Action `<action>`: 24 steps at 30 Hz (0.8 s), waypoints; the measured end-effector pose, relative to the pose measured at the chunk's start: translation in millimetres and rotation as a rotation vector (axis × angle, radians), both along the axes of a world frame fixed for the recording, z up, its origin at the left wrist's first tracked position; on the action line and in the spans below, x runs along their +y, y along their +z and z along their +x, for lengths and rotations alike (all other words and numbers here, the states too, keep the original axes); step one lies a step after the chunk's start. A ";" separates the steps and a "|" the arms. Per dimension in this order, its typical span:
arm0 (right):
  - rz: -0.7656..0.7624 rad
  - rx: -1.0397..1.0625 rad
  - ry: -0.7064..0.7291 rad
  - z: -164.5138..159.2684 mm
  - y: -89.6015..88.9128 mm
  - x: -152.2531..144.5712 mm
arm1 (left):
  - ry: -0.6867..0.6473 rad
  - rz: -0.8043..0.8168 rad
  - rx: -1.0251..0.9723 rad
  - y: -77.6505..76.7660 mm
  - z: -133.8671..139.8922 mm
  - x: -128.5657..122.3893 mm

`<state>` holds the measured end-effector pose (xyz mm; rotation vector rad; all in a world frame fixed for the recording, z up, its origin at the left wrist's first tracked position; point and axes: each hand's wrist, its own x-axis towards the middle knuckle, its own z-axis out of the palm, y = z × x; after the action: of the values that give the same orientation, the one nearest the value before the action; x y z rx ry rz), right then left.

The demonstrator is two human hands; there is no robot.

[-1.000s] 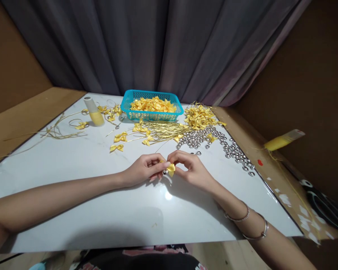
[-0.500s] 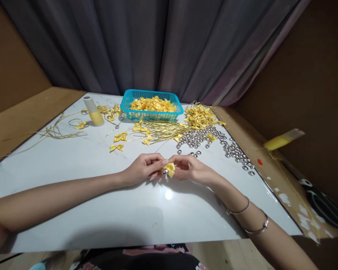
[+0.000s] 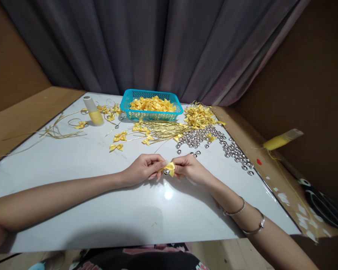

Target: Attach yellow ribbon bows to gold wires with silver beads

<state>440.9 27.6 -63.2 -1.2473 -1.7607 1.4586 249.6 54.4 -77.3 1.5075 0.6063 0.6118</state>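
small yellow satin-cloth bow [image 3: 170, 168]: soft sheen | round silver metal bell [image 3: 166, 171]: mirror-glossy | white tabletop [image 3: 101, 210]: smooth, glossy, reflects a lamp | turquoise plastic mesh basket [image 3: 152, 114]: perforated walls | scattered silver metal bells [image 3: 233, 152]: shiny | grey cloth curtain [image 3: 157, 45]: matt, folded

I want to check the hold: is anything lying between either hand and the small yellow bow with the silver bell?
Nothing visible. The left hand and right hand both pinch the yellow bow directly, its bell hanging beneath.
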 end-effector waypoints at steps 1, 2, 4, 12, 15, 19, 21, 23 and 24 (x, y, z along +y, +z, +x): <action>0.019 -0.020 -0.023 -1.5 -1.0 -0.3 | 0.000 0.008 0.002 0.6 0.2 -0.3; 0.034 -0.040 -0.046 -3.0 -1.7 -0.5 | 0.000 0.016 0.003 1.0 0.4 -0.6; 0.063 -0.075 -0.089 -5.8 -2.2 -1.0 | -0.002 0.021 0.008 1.3 0.4 -0.9; 0.097 -0.095 -0.135 -9.1 -5.5 1.3 | -0.015 0.039 0.051 -0.4 -1.1 0.2; 0.043 -0.005 -0.084 -3.3 -2.5 4.2 | 0.022 0.033 0.039 0.2 0.5 -0.9; -0.088 0.155 -0.095 4.6 8.3 6.0 | 0.023 0.020 0.021 -0.2 2.1 -2.2; -0.127 0.170 -0.120 5.1 12.5 5.5 | 0.046 0.030 0.022 -1.1 2.0 -1.7; -0.134 0.132 -0.108 3.0 13.7 4.5 | 0.079 0.063 0.028 -1.8 1.6 -0.9; -0.122 0.103 -0.102 1.3 13.2 3.9 | 0.090 0.082 0.030 -1.9 1.5 -0.5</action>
<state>442.2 31.5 -50.0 -1.2797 -1.5389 1.5622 251.1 53.8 -79.2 1.5750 0.6822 0.6919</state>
